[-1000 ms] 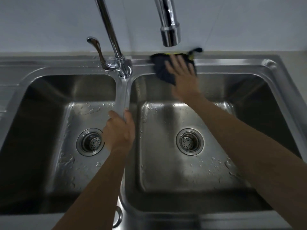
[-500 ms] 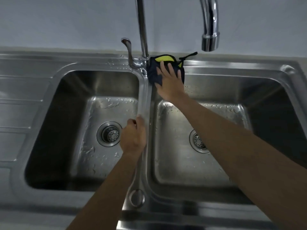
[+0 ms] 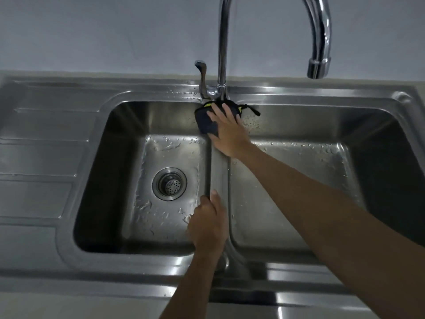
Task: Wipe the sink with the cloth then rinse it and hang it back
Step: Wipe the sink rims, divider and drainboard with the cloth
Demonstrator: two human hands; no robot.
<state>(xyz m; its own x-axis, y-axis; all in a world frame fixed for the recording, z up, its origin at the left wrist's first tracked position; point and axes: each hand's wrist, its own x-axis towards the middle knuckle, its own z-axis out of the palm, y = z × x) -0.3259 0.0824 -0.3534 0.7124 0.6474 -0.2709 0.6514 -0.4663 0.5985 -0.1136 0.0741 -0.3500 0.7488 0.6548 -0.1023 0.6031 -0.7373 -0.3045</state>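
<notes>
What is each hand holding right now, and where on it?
Right hand presses flat on the cloth, over its middle, at the faucet base. Left hand rests on the sink divider, holding nothing else.

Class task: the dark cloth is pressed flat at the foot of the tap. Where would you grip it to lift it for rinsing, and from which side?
Probably pinch the cloth at its lower left corner, approaching from the left basin side. That part shows bare beyond the right hand, while the tap base blocks the far side. The left hand rests on the divider.
</notes>
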